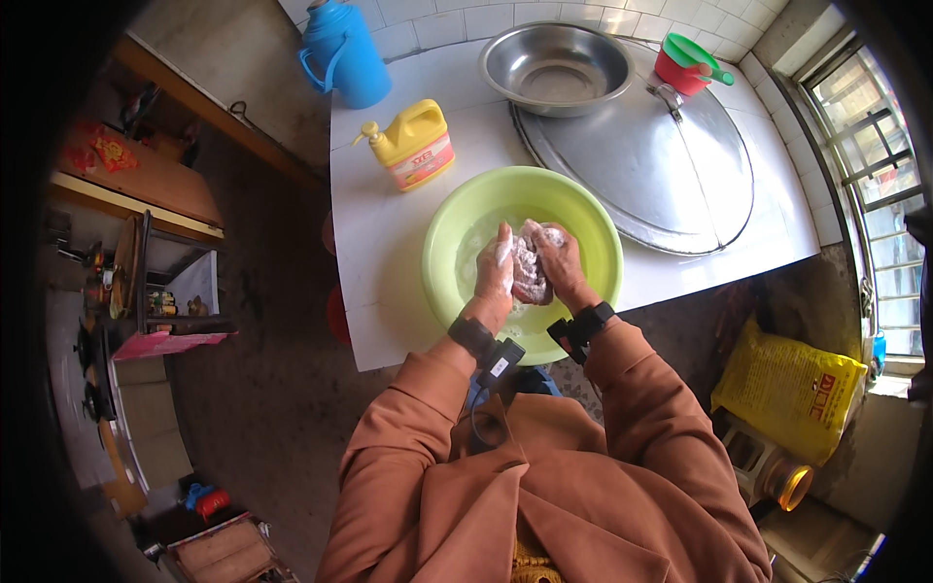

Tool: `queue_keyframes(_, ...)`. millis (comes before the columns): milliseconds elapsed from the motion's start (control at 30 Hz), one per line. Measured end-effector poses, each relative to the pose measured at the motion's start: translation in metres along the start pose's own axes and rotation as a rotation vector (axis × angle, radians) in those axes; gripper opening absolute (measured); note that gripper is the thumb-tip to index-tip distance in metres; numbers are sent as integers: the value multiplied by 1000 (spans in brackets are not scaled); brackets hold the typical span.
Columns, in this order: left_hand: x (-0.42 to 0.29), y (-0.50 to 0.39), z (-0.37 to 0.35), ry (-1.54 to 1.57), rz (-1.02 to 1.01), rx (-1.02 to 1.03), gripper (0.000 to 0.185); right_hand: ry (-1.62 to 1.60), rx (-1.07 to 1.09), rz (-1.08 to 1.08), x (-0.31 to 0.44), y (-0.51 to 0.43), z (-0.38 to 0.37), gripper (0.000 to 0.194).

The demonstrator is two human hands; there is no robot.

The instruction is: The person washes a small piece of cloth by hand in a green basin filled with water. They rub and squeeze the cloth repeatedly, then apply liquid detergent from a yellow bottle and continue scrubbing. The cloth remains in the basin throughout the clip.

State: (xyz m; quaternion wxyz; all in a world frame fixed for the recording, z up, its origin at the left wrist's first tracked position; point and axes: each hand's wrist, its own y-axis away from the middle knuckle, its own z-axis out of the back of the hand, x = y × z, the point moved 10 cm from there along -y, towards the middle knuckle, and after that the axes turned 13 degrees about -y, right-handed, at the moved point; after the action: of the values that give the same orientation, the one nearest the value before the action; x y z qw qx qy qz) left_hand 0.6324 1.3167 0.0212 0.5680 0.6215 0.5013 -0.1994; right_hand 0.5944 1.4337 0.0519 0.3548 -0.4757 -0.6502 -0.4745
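Over a light green plastic basin (452, 197), my left hand (496, 273) and my right hand (560, 256) press a bunched, suds-covered cloth (530, 270) between them. The cloth looks reddish-brown under white foam. Foam also coats my fingers. Soapy water (474, 251) with bubbles lies in the basin below. The palms are hidden by the cloth and the backs of the hands. Beyond the basin's rim, to the upper left, stands a yellow pump jug (415, 146) with a pink label bearing writing.
A large round metal lid (678, 182) covers the right of the white tiled counter (386, 255), with a stainless steel bowl (557, 69) overlapping it. A green dipper in a red one (689, 62) stands behind. A blue thermos flask (346, 55) is back left; a yellow sack (791, 393) lies right.
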Motion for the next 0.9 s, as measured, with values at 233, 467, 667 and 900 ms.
queue_keyframes(233, -16, -6, 0, 287, 35, 267, 29, -584, 345, -198, 0, 33, -14, 45)
queue_keyframes(467, -31, 15, -10, 211, -82, 377, 41, -313, 477, -51, -1, 34, -3, 37)
queue_keyframes(667, -55, 44, -18, -302, -385, 454, 56, -648, 412, -306, -19, 42, 2, 50)
queue_keyframes(900, -33, 22, 12, -278, -154, 212, 24, -450, 424, -292, -8, 52, -15, 50)
